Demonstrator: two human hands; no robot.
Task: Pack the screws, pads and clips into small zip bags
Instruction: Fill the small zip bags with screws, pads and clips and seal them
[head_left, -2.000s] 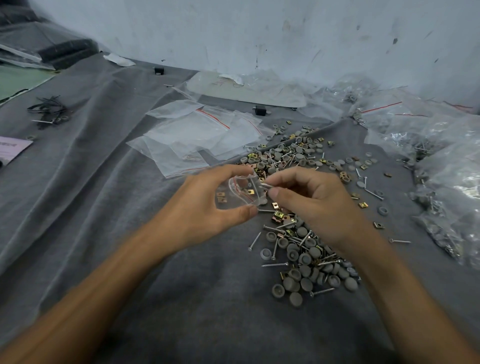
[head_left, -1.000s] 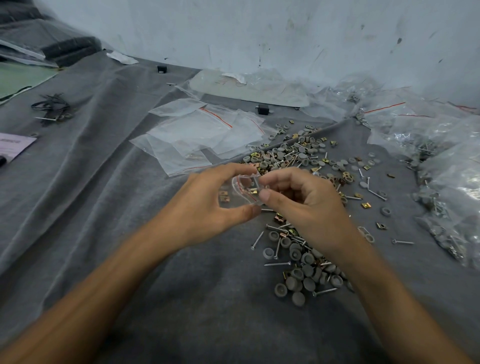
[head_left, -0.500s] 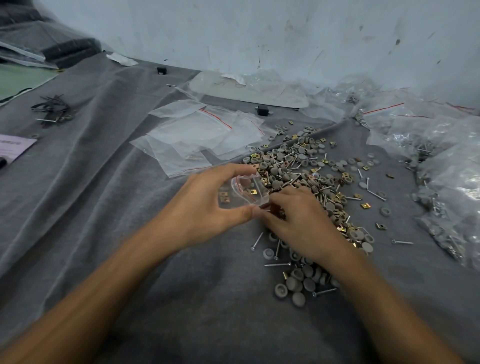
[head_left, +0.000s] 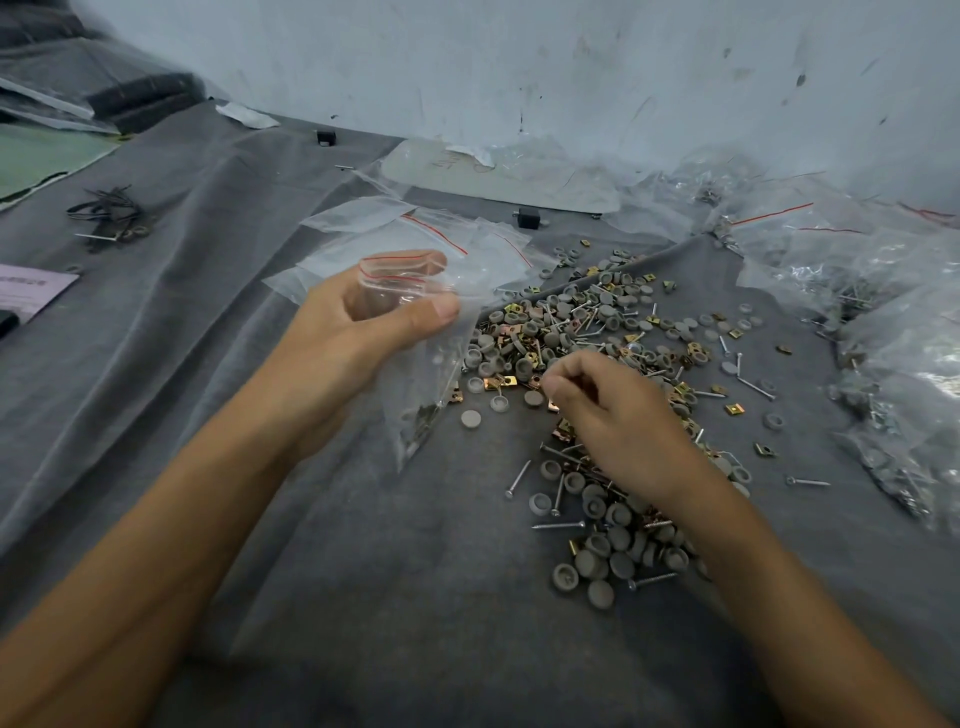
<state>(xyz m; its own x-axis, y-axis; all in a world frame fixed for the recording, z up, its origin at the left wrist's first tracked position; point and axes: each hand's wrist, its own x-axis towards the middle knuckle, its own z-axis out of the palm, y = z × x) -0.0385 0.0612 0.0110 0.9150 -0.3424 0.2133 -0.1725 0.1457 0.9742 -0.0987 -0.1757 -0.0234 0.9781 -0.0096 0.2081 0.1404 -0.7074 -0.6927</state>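
Centre frame, the left hand (head_left: 353, 338) is gripping the zip bag (head_left: 415, 400); the right hand (head_left: 613, 415) is curling, perhaps pinching, over the hardware pile (head_left: 571, 322).

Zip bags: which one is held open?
The zip bag gripped in the left hand, its red-striped mouth spread, some parts at its bottom. The empty bags behind lie flat on the cloth; the filled bags pile at right.

I see the heap of screws, pads and clips (head_left: 597, 312) spread on the table (head_left: 363, 571) from centre towards 2 o'clock. My right grip (head_left: 613, 421) sits over the heap's middle. My left grip (head_left: 353, 338) holds a zip bag (head_left: 415, 374) at the heap's 9 o'clock. Empty bags (head_left: 415, 234) lie behind at 12, filled bags (head_left: 909, 364) pile at 3, and a wire bundle (head_left: 106, 213) lies at 10.
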